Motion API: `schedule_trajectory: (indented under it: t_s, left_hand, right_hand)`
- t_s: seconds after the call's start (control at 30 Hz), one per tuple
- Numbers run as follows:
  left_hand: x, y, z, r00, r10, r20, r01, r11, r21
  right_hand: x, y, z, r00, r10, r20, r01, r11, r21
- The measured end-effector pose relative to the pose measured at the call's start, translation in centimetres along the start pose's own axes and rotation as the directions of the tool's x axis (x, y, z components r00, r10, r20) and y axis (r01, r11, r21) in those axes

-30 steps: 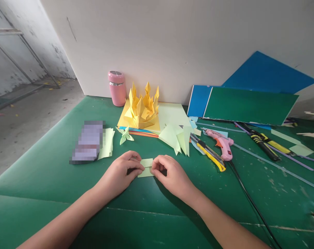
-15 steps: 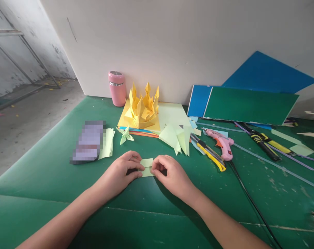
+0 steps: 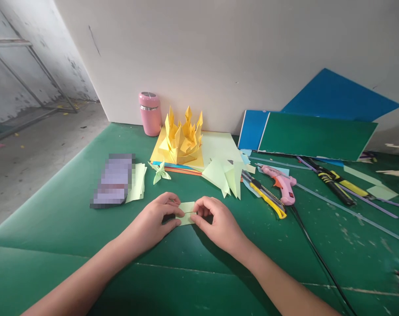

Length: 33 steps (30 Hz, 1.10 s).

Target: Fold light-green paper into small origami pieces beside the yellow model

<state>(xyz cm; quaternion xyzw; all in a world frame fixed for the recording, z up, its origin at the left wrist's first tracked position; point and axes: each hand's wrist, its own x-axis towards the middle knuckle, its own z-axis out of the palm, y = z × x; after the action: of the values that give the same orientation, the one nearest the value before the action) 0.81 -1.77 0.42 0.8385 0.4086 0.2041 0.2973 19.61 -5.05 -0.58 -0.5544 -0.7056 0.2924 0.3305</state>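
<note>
A small pale green folded paper (image 3: 186, 211) lies on the green table (image 3: 192, 281) between my two hands. My left hand (image 3: 156, 219) pinches its left edge with curled fingers. My right hand (image 3: 217, 219) pinches its right edge, thumb and fingertips pressed on the fold. Most of the paper is covered by my fingers. A tiny green origami figure (image 3: 159, 172) sits just beyond my hands.
A yellow origami crown (image 3: 182, 138) on coloured sheets, a pink flask (image 3: 149, 113), pale green paper triangles (image 3: 224, 175), a yellow utility knife (image 3: 268, 197), a pink glue gun (image 3: 281, 182) with black cord, blue and green boards (image 3: 314, 131), a stack of green sheets (image 3: 136, 181).
My right hand's fingers have closed in slightly over the paper; otherwise both hands stay in place.
</note>
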Motion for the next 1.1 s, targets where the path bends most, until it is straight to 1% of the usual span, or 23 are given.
schedule_trajectory:
  t_s: [0.07,0.17,0.3,0.47,0.57,0.63,0.7,0.8,0.87,0.97,1.03,1.1]
  left_hand:
    - [0.0,0.1,0.0,1.0,-0.006,0.004,0.006,1.0,0.004]
    - [-0.1,0.2,0.0,1.0,-0.007,-0.011,0.007,1.0,0.011]
    - [-0.2,0.2,0.0,1.0,-0.005,-0.019,0.005,1.0,0.005]
    - [-0.2,0.2,-0.1,1.0,0.001,0.001,-0.001,1.0,0.006]
    - [-0.3,0.1,-0.1,1.0,0.008,-0.006,-0.008,1.0,0.002]
    - [-0.3,0.1,-0.1,1.0,0.005,-0.012,-0.005,1.0,-0.002]
    - [-0.3,0.2,0.0,1.0,0.003,-0.019,-0.003,1.0,-0.007]
    - [-0.4,0.3,0.1,0.999,0.024,-0.049,-0.024,1.0,-0.009]
    - [-0.5,0.4,0.3,0.996,0.048,-0.081,-0.049,0.999,-0.01]
    - [-0.7,0.6,0.8,0.988,0.078,-0.132,-0.083,0.996,-0.037]
    - [-0.8,0.6,1.1,0.983,0.092,-0.161,-0.102,0.993,-0.059]
    - [-0.8,0.8,1.3,0.977,0.1,-0.187,-0.113,0.992,-0.06]
  right_hand:
    - [-0.1,-0.2,0.3,1.0,-0.011,-0.024,0.01,0.999,-0.041]
    - [-0.2,-0.4,0.7,0.999,-0.029,-0.026,0.026,0.994,-0.108]
    - [-0.2,-0.4,0.6,0.999,-0.029,-0.013,0.028,0.992,-0.124]
    - [-0.4,-0.1,-0.4,0.998,-0.011,0.056,0.014,0.998,-0.06]
    - [-0.4,0.4,-1.0,0.996,0.011,0.083,-0.01,1.0,-0.003]
    - [-0.3,0.8,-1.2,0.997,0.002,0.081,-0.006,0.999,0.049]
    - [-0.2,1.0,-1.2,0.999,0.001,0.042,-0.005,0.996,0.092]
    - [-0.1,1.0,-0.9,1.0,-0.004,-0.024,0.006,0.997,0.073]
    - [0.0,0.9,-0.6,0.998,-0.054,-0.008,0.054,0.998,0.009]
    - [0.0,0.6,-0.4,0.989,-0.137,0.049,0.14,0.988,-0.066]
    - [0.0,0.6,-0.3,0.987,-0.152,0.058,0.156,0.985,-0.073]
    - [0.0,0.6,-0.4,0.989,-0.145,0.037,0.147,0.987,-0.062]
